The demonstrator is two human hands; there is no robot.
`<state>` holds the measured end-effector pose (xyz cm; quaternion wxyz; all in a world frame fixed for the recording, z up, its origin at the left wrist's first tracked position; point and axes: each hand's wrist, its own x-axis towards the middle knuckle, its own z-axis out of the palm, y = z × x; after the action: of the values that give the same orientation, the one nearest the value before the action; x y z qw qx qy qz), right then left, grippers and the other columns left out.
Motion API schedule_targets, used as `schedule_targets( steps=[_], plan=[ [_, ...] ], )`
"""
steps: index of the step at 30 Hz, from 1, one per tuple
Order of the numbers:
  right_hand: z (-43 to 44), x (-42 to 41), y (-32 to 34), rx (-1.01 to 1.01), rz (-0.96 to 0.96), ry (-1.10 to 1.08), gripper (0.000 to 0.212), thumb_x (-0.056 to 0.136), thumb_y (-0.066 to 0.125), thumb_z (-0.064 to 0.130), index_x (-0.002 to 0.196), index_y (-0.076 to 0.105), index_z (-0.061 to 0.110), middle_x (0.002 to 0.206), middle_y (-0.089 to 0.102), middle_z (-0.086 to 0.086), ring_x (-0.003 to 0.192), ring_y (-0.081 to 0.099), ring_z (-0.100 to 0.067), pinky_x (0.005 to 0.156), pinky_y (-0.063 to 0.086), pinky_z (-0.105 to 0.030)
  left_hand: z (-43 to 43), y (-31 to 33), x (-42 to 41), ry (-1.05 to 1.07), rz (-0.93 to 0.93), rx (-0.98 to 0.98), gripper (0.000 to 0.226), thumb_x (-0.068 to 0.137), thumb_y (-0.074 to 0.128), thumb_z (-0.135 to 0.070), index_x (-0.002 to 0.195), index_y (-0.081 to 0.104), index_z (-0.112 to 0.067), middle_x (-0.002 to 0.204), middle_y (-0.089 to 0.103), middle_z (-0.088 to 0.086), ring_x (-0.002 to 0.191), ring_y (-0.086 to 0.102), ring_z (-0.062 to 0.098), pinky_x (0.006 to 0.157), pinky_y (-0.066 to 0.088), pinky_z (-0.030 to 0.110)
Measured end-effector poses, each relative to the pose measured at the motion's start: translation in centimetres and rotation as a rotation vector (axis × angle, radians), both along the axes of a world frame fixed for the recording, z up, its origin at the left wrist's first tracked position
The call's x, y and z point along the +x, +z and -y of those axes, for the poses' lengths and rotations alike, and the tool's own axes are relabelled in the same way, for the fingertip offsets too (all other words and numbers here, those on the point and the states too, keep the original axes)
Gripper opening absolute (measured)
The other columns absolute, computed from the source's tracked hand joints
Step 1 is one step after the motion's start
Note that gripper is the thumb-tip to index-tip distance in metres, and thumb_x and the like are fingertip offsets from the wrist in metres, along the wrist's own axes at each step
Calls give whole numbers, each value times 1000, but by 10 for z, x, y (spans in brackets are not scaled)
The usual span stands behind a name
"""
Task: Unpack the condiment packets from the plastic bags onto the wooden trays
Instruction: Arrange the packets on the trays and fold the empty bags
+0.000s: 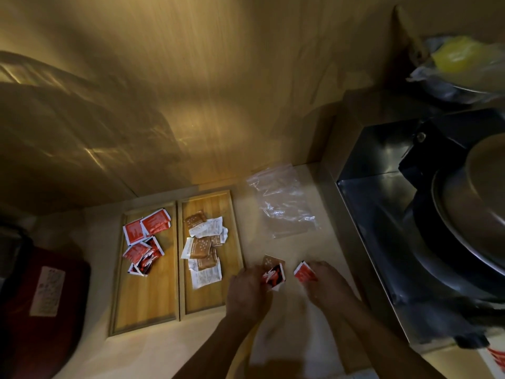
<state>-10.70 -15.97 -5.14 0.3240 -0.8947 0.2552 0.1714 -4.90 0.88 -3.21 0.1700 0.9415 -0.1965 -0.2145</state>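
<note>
The left hand (247,289) is curled palm-down on the pale countertop (289,324), its fingers closed on a small stack of packets: a red-and-white printed sachet (274,277) on top and a brown speckled sachet (272,262) beneath, both tilted with their long axes running away from the person and slightly rightward. The right hand (326,284), also palm-down with the forearm angled in from the lower right, pinches a flat red square sachet (304,273) by its near edge; that sachet points up and to the left, toward the left hand's stack, a small gap between them. Beyond both hands lies a crumpled clear plastic zip bag (281,203), flat on the counter, contents not discernible. Just left of the left hand sits a rectangular wooden tray (235,242) holding brown and white sachets (203,248) in a loose heap. Touching it on the far side is a second wooden tray (120,296) containing scattered red sachets (146,239) at its far end. Right of the right hand stands a dark metal appliance (382,214).
</note>
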Motion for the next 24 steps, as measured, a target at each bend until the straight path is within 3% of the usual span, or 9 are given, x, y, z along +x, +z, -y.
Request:
schedule_targets(
  steps=[3,6,8,11,15,19,21,24],
  plan=[
    [-2,-3,10,207,75,-155,20,87,53,23,101,66,16,95,70,-5,87,66,-21,78,52,-33,-9,7,-1,228,-193,-276,29,88,57,-24,115,59,-13,112,67,9,99,62,25,76,42,27],
    [-4,3,23,402,158,-276,19,89,56,15,104,66,9,90,69,-8,77,65,-17,59,52,-18,-21,17,-2,506,-398,-628,9,90,56,-20,85,62,-15,82,67,8,68,61,14,60,47,27],
    [-11,9,33,483,210,-270,17,87,60,14,99,68,6,84,69,-8,71,65,-13,55,49,-14,-32,23,-2,622,-431,-735,15,89,57,-18,75,63,-16,67,64,1,53,58,5,48,43,16],
    [-29,21,43,567,268,-283,13,84,62,8,83,69,-3,75,65,-13,64,58,-15,51,42,-15,-51,31,-3,780,-448,-810,15,88,59,-19,74,63,-14,63,58,2,51,51,10,38,34,14],
    [-62,39,49,691,218,-324,16,84,60,3,69,65,-1,60,58,-16,52,49,-19,49,38,-23,-79,39,-1,891,-435,-893,17,87,60,-19,74,63,-9,59,55,4,47,47,10,40,31,20],
    [-95,60,50,647,144,-268,26,89,55,6,63,58,10,26,46,4,19,35,-3,27,24,-13,-108,45,5,1016,-395,-962,18,87,60,-17,75,58,-5,58,55,8,51,49,15,45,35,25],
    [-115,70,58,662,115,-216,23,90,53,6,68,57,8,31,47,5,18,35,-2,25,23,-11,-124,47,11,1091,-372,-990,13,87,60,-16,87,59,-3,60,55,9,54,51,17,48,37,27],
    [-144,85,61,659,90,-116,24,90,51,4,67,58,7,46,45,-7,20,32,-1,27,23,-12,-148,47,20,1191,-336,-1035,16,87,60,-14,99,54,-5,63,56,10,56,52,18,50,40,28]
  ],
)
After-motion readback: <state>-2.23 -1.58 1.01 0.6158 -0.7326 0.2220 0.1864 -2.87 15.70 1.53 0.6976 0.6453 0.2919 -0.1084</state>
